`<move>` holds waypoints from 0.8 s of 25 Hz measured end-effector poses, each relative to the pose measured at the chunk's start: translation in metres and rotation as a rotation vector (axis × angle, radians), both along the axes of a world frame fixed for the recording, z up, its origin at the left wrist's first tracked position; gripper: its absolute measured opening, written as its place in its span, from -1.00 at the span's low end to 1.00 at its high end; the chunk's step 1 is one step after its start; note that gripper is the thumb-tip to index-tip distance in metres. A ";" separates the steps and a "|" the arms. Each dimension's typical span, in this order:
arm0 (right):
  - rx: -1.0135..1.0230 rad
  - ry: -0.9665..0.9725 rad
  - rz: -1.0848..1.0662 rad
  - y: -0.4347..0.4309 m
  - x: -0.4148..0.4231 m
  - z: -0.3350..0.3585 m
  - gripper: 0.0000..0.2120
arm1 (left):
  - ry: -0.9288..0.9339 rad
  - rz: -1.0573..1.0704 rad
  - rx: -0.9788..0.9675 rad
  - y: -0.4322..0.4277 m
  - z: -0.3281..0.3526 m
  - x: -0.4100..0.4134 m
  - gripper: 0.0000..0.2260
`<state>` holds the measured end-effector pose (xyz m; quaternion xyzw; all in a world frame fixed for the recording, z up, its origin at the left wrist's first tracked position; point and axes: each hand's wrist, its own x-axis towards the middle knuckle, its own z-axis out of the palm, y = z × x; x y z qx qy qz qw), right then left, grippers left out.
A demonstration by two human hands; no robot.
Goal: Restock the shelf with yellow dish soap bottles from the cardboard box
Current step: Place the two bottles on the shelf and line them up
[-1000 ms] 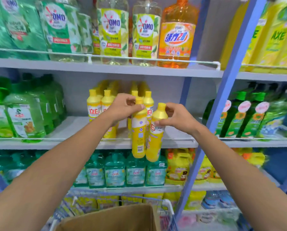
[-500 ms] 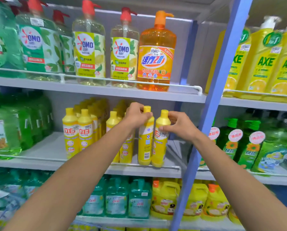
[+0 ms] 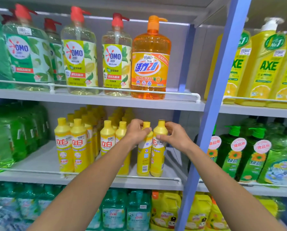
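Yellow plastic fills both hands at the front of the middle shelf [image 3: 39, 176]: the left hand [image 3: 135, 131] curls its fingers round the neck of one dish soap bottle [image 3: 143, 158], and the right hand [image 3: 175, 139] pinches the shoulder of a second bottle [image 3: 158, 157]. The two stand upright and touching, their bases at the front rail. Just left and further back stand rows of matching yellow bottles [image 3: 77, 147], and on the shelf above is an orange pump bottle [image 3: 150, 64].
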<state>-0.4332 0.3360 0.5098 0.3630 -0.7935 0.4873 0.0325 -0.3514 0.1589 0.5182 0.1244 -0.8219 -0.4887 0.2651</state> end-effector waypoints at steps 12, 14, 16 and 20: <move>-0.297 -0.293 0.046 0.005 0.021 -0.099 -0.54 | -0.038 -0.207 0.125 -0.002 -0.120 0.024 -0.54; -0.280 -0.325 0.053 0.004 0.024 -0.111 -0.53 | -0.025 -0.219 0.126 -0.001 -0.135 0.030 -0.49; -0.287 -0.368 0.036 0.004 0.025 -0.123 -0.50 | 0.018 -0.155 0.140 0.003 -0.141 0.030 -0.46; -0.336 -0.365 -0.034 0.002 0.023 -0.130 -0.48 | 0.044 -0.021 0.122 0.015 -0.145 0.024 -0.43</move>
